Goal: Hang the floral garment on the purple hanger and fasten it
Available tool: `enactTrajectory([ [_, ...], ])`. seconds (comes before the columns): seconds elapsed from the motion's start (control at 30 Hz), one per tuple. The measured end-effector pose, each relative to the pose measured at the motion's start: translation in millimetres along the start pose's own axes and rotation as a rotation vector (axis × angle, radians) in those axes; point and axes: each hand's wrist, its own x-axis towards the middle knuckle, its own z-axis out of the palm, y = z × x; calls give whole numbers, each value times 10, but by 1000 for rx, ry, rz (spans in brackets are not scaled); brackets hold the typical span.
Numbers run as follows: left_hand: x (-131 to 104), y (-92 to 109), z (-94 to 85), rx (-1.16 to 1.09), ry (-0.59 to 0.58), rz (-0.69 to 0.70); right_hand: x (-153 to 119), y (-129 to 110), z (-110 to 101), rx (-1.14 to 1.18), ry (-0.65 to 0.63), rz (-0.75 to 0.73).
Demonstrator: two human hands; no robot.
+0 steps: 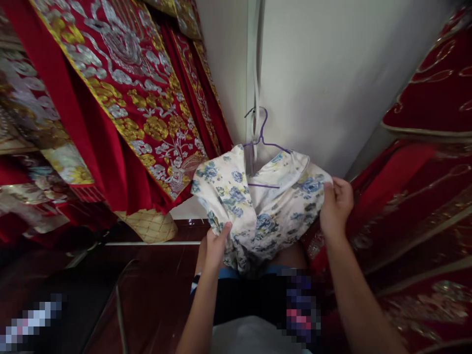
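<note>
Hands [217, 244] [337, 209] on floral blouse [238, 199], probably

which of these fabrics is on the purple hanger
The white garment with blue flowers, held by the left hand and right hand; the left embroidered fabric and right embroidered fabric are mainly red.

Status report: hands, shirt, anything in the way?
Left hand gripping the shirt low; right hand gripping it higher. Shirt on purple hanger. Red cloth either side, not covering the shirt.

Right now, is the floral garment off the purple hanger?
No, the purple hanger shows in the neckline of the floral garment, its arms running under the shoulders.
</note>
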Motion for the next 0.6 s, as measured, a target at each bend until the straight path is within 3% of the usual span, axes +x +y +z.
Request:
enactTrajectory([
  [0.07, -70, -72, 30, 11, -23, -20, -264, 96, -83, -174, 143, -146],
  [0.1, -99, -95, 51, 16, -35, -13, -410, 133, -101, -213, 152, -151],
  [0.13, -122, -113, 72, 23, -50, -1, -556, 159, -101, -219, 69, -113],
  [0.27, -182, -157, 128, 33, -117, 33, -992, 172, 66, -133, -797, 160],
  [0.33, -202, -163, 133, 30, -137, 42, -1074, 150, 194, -109, -1022, 217],
  [0.47, -226, -136, 123, 16, -141, 74, -1036, 139, 355, -86, -1022, 241],
  [0.6, -230, -120, 128, -41, -136, 25, -958, 176, 409, -210, -1040, 136],
])
